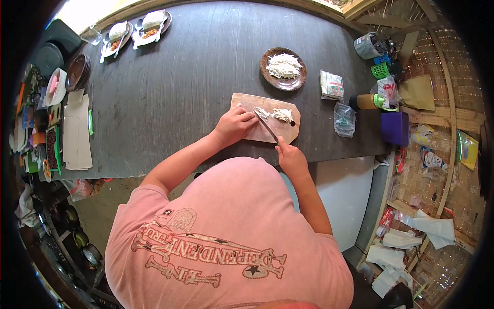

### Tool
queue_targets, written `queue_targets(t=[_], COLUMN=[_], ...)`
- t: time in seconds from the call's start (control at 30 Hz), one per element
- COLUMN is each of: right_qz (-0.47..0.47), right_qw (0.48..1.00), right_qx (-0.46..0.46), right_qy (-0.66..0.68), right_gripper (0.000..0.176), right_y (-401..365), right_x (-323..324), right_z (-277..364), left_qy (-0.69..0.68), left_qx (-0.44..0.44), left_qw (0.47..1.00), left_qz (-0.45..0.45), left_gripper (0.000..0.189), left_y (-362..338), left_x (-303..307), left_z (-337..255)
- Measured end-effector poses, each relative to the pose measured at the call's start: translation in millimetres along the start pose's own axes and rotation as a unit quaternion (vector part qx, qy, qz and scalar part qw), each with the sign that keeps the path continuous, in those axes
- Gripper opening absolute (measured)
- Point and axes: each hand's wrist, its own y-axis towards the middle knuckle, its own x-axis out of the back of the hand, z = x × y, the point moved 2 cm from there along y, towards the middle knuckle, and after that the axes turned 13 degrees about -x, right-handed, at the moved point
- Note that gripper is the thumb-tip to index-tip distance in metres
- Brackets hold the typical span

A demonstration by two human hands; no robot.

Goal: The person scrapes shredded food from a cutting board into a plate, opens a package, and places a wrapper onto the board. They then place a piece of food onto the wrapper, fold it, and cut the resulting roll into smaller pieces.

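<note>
A wooden cutting board [257, 135] lies on the dark table near its front edge. My right hand [292, 157] is wrapped round the handle of a knife [267, 127], whose blade slants up and left across the board. Over the board's left part, my left hand [236, 125] has its fingers bent together beside the knife tip; what they press or hold is too small to tell. Thin white strips [282, 114] lie in small heaps on the board, right of the blade. Behind the board, a brown plate [264, 64] bears a larger pile of white strips [284, 66].
A wrapped packet [331, 85] and a clear plastic bag [345, 120] lie right of the board. A purple container [394, 129] and a jar [363, 102] stand at the right edge. Two served plates [152, 27] [118, 38] are at the back left, cardboard [76, 134] at the left.
</note>
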Motion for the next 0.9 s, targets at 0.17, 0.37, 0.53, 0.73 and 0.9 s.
queue_targets(t=[0.17, 0.37, 0.53, 0.73, 0.9], right_qz=[-0.03, -0.005, 0.015, -0.021, -0.054], right_qw=[0.999, 0.988, 0.983, 0.98, 0.99], right_qx=[-0.014, -0.03, -0.081, -0.078, -0.034], right_qy=[-0.011, 0.149, 0.165, 0.18, 0.13], right_gripper=[0.04, 0.041, 0.038, 0.037, 0.038], right_y=[-4.8, -0.2, -13.1, -15.6, -12.9], right_x=[-18.6, -13.1, -3.0, 9.9, 0.2], right_z=[5.3, -5.2, -8.5, -4.4, -8.4], left_qy=[0.002, 0.005, 0.001, 0.003, -0.003], left_qx=[0.0, 0.0, 0.006, -0.002, 0.003], left_qw=[1.0, 1.0, 1.0, 1.0, 1.0], left_qz=[0.01, 0.002, -0.006, -0.006, -0.004], left_gripper=[0.027, 0.026, 0.026, 0.025, 0.025], left_y=[-0.1, 2.3, 0.8, 1.2, -0.2], left_x=[-0.4, 2.2, 2.0, 2.2, 1.2], left_z=[2.1, -2.2, -1.6, -1.2, -0.8])
